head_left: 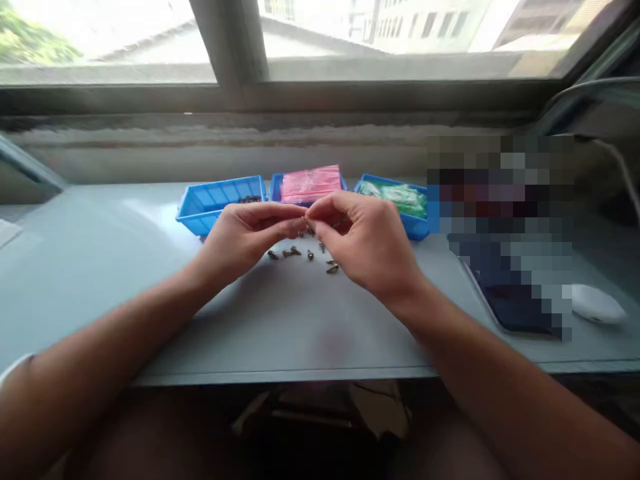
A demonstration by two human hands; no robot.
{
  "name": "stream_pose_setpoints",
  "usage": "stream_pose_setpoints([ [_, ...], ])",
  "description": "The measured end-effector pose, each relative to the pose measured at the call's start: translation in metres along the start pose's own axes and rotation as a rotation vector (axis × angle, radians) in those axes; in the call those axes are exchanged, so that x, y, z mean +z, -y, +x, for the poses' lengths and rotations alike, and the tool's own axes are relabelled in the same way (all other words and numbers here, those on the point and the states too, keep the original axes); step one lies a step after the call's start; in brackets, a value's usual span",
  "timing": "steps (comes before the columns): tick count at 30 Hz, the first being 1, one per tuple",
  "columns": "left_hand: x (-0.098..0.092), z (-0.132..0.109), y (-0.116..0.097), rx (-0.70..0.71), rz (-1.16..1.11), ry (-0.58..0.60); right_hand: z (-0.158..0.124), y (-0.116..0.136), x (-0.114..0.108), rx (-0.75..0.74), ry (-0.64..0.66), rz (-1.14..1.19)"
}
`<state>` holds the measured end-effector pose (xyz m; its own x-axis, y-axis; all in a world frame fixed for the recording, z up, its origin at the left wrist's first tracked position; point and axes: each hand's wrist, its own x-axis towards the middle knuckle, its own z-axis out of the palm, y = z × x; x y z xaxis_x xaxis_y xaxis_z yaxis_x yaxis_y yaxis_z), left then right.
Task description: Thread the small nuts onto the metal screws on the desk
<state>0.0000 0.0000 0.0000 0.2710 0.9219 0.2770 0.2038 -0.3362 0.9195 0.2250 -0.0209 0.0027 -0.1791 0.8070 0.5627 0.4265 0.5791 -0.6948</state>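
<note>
Above the middle of the table, my left hand (245, 237) and my right hand (370, 237) meet fingertip to fingertip. Both are closed in a pinch, thumb against forefinger. Whatever sits between the fingertips is too small and too covered to make out. Below and behind the hands, several small dark metallic pieces (295, 251) lie scattered on the tabletop. One more such piece (333, 268) rests close under my right hand.
A blue bin (197, 221) with dark small parts stands back left. Behind the hands, another bin holds pink packets (310, 185); a third, at right, holds green packets (400, 195). A dark flat device (515, 307), partly pixelated, and a white mouse-like object (597, 303) lie right.
</note>
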Motion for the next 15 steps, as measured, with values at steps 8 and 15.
stream_pose_setpoints([
  [8,0.0012,-0.0003,0.0043,0.000,0.026,0.000,-0.0018,0.0010,0.0027,0.003,0.117,-0.093],
  [15,0.0014,-0.0001,0.0038,-0.034,-0.101,0.022,-0.0015,-0.0003,0.0031,-0.052,0.094,-0.119],
])
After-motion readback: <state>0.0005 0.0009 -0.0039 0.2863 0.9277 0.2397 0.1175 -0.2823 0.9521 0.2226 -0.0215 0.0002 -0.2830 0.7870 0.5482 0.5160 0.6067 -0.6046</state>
